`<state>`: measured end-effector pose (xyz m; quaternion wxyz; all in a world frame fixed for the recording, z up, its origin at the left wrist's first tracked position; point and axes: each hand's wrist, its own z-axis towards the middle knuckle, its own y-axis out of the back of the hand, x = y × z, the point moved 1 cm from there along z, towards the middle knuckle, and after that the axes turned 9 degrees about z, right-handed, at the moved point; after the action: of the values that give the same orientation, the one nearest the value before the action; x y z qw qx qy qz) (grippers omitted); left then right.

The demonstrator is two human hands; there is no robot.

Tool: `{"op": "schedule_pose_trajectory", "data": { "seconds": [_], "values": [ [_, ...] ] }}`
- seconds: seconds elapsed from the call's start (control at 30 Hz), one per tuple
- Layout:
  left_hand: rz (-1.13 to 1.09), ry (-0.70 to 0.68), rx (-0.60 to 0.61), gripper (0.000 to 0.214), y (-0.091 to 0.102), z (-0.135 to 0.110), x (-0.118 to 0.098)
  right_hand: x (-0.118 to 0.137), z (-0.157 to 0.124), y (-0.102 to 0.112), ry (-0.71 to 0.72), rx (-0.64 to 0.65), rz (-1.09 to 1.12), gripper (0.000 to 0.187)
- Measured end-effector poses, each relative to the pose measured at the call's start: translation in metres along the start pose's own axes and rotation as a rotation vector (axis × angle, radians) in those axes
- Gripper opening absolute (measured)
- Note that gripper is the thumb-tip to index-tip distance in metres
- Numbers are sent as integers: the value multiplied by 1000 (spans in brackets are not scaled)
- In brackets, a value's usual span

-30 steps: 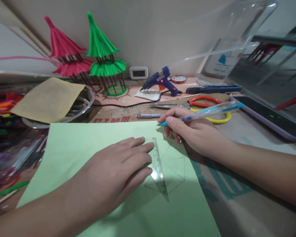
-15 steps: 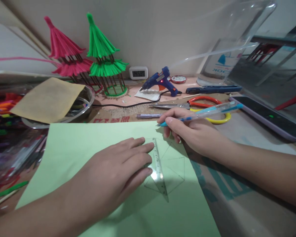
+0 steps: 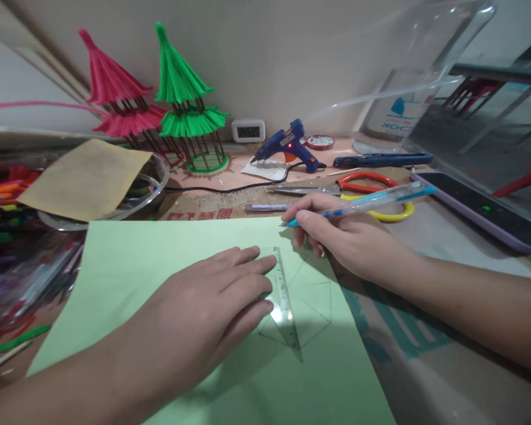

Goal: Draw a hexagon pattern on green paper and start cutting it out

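Note:
My left hand (image 3: 212,301) lies flat, fingers stretched out, its fingertips pressing a clear triangular ruler (image 3: 284,301) down on a light green sheet of paper (image 3: 128,260). Thin drawn lines forming a polygon show around the ruler, partly under it and my hand. My right hand (image 3: 336,236) is closed around a clear and blue pen (image 3: 358,206) in a writing grip. The pen's tip points left, near the sheet's top right; whether it touches the paper I cannot tell.
Behind the sheet lie scissors (image 3: 367,177), a blue glue gun (image 3: 283,144) with a red light, and a dark blue cutter (image 3: 383,160). A phone (image 3: 482,206) is at right. Green (image 3: 186,71) and pink (image 3: 115,71) towers stand behind a metal bowl (image 3: 159,183) at left.

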<state>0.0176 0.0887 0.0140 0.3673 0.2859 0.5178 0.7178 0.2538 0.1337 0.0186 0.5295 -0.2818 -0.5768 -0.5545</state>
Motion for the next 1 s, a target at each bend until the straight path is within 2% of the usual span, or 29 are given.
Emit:
{"op": "schedule_pose_trajectory", "data": {
  "seconds": [1.0],
  "values": [
    [11,-6,-8,24,0,2,0,2,2,-1,29,15,-18,19]
  ]
}}
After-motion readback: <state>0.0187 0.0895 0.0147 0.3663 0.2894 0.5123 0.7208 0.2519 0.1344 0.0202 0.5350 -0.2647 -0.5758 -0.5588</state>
